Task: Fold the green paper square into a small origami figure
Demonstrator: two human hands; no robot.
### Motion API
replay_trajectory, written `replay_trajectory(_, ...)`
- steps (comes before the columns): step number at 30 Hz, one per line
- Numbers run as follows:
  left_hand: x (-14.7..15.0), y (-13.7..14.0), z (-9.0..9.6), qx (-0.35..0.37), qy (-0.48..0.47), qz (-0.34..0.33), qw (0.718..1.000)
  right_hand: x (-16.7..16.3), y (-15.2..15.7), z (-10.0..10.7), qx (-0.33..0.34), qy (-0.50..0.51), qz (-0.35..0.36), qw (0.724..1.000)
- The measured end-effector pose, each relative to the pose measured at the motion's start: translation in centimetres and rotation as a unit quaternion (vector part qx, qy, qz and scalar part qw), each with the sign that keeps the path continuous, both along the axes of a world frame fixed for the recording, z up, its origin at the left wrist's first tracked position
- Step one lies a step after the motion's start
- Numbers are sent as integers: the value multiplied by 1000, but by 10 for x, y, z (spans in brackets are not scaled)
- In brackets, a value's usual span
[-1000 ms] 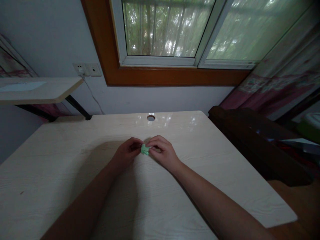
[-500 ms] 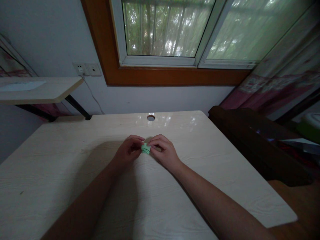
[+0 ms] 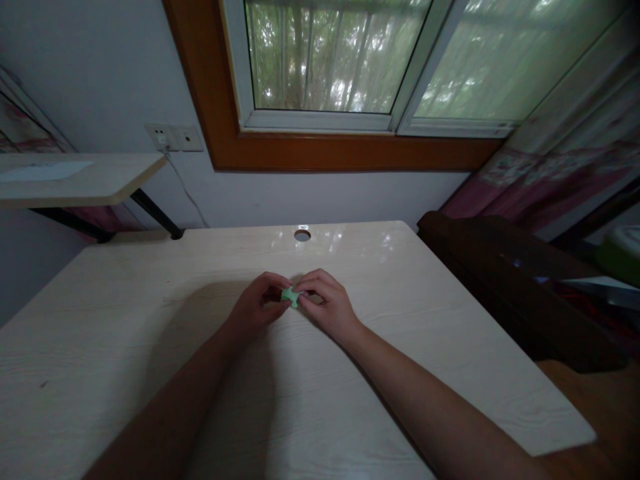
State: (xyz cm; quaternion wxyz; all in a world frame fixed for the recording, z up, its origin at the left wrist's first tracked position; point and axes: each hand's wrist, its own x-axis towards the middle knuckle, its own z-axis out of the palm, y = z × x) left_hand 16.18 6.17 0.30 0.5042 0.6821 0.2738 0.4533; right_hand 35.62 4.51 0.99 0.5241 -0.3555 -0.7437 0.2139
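Between my hands is a small piece of light green folded paper (image 3: 291, 296), its outline uneven and partly covered by fingers. My left hand (image 3: 259, 301) pinches its left side between thumb and fingers. On the opposite side, my right hand (image 3: 329, 301) pinches the right edge, its fingers bent over the top. Both hands are low over the pale wood-grain table (image 3: 350, 387), a little in front of its round cable hole. Whether the paper touches the tabletop I cannot tell.
A round cable hole (image 3: 303, 235) sits near the table's back edge. At the left a raised shelf (image 3: 115, 180) stands on black legs, with a white sheet on it. A cord hangs from the wall socket (image 3: 163, 138). Dark wooden furniture (image 3: 500, 287) stands beyond the right edge.
The green paper has shifted in shape and angle between my fingers. My left hand has moved slightly, its thumb now closer to the right hand. My right hand stays nearly in place.
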Motion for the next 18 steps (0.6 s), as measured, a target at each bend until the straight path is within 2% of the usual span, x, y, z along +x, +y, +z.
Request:
replay_trajectory(10, -1, 1, 0, -19, -5, 5, 1000, -1, 2, -1, -79, 38, 36, 996)
replay_trajectory(18, -1, 0, 0, -3, 21, 18, 1000, -1, 2, -2, -80, 39, 37, 995)
